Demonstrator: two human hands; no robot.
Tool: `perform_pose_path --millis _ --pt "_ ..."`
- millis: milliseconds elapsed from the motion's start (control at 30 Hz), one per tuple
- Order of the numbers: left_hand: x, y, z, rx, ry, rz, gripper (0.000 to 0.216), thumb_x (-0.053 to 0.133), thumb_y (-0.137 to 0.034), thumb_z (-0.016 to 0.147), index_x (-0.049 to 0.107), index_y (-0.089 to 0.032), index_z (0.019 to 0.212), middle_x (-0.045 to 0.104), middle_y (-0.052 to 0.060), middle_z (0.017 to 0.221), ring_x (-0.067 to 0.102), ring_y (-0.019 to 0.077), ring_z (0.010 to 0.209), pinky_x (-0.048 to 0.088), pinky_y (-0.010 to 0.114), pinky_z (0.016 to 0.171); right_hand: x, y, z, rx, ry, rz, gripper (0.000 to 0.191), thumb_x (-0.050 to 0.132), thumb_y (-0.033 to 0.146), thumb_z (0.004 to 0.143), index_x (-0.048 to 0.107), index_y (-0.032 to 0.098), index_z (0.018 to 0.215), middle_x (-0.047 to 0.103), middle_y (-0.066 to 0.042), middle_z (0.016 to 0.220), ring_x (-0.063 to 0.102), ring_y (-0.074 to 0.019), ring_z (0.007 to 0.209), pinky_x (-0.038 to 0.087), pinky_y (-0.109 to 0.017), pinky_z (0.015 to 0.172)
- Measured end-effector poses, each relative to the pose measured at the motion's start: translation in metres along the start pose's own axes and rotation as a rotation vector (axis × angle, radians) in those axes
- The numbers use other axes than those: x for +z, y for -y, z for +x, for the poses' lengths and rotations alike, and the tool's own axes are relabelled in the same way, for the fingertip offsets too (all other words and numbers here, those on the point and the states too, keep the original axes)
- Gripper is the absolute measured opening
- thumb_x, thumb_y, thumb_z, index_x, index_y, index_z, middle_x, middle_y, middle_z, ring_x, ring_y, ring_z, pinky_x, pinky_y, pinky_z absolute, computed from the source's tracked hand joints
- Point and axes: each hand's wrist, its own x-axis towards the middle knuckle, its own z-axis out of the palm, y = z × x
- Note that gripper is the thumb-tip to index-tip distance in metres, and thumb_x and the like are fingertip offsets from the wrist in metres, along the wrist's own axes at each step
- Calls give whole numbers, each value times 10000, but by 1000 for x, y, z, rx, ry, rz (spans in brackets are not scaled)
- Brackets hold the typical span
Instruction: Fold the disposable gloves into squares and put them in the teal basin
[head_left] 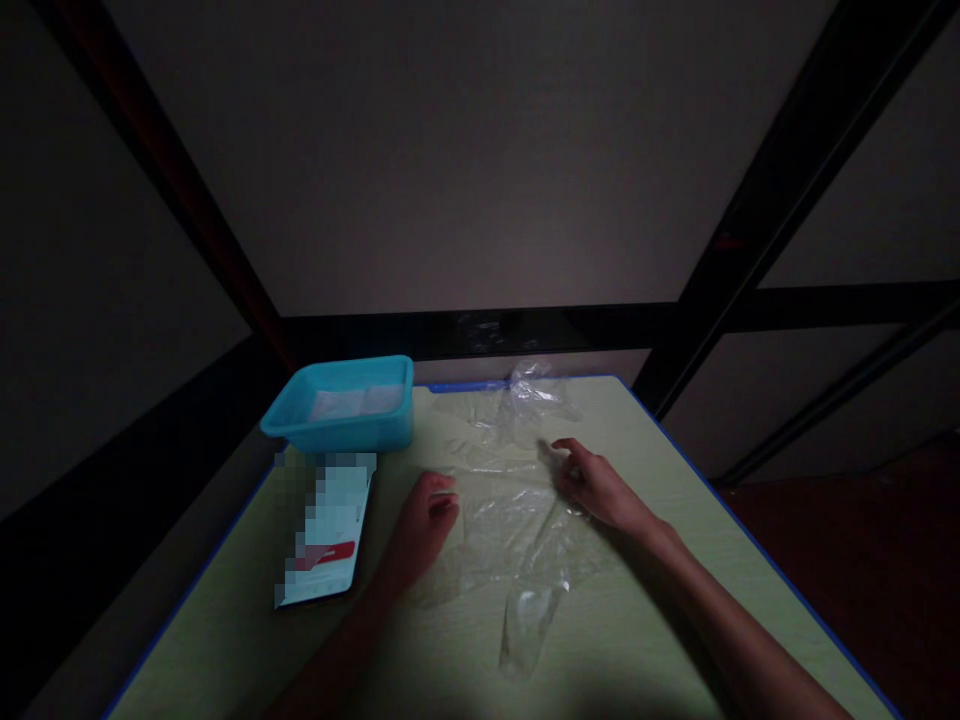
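Observation:
A thin clear plastic bag [502, 510] lies spread and wrinkled over the middle of the table, with one strip trailing toward the near edge. At its left side is my left hand [424, 525], fingers curled in a pinch on the film's edge. My right hand [596, 487] rests over the bag's right side. Its index finger is stretched out toward the left, while the other fingers bend under and are partly hidden. More crumpled clear film [532, 390] bunches up at the far edge of the table.
A blue plastic basket [352, 435] with white, flat pieces [356, 400] inside stands at the back left. A phone [334, 530] with a lit, partly blurred screen lies in front of it. The pale table [637, 640] has a blue edge and meets a wall at the back.

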Motion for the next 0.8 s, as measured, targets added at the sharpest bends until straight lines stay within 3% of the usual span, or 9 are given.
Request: perform_pose_path --millis 133,233,367,567,800 --pt "2 -5 -6 -104 17 -222 199 601 -255 641 499 -174 792 621 54 890 630 232 887 487 339 757 1 -1 0 -4 -6 2 408 460 89 693 445 149 1096 575 -9 680 530 -150 568 351 -226 523" --pt "-2 -5 -9 -310 36 -543 310 692 -242 565 486 -184 789 615 32 882 635 246 895 465 373 818 1 -1 1 -8 -15 -7 402 460 90 696 447 148 1094 584 -14 690 545 -158 593 362 -233 545" --pt "-20 8 -5 -483 227 -836 365 739 -251 567 515 -193 849 634 45 954 619 272 966 376 408 933 1 1 0 -8 -26 -35 409 455 82 698 454 136 1103 594 -20 698 559 -164 616 372 -239 564" --pt "-40 35 4 -520 558 -933 418 713 -318 650 529 -199 1006 598 94 1160 534 300 1112 256 423 1027 1 0 0 -12 -35 -42 417 466 82 695 464 142 1107 612 -21 706 571 -170 636 381 -246 586" --pt "-26 34 1 -488 648 -916 298 589 -269 714 535 -189 997 552 100 1226 458 255 1199 249 391 1025 4 -1 1 -4 -29 -39 427 451 70 694 454 141 1115 607 -20 702 563 -164 613 368 -229 558"
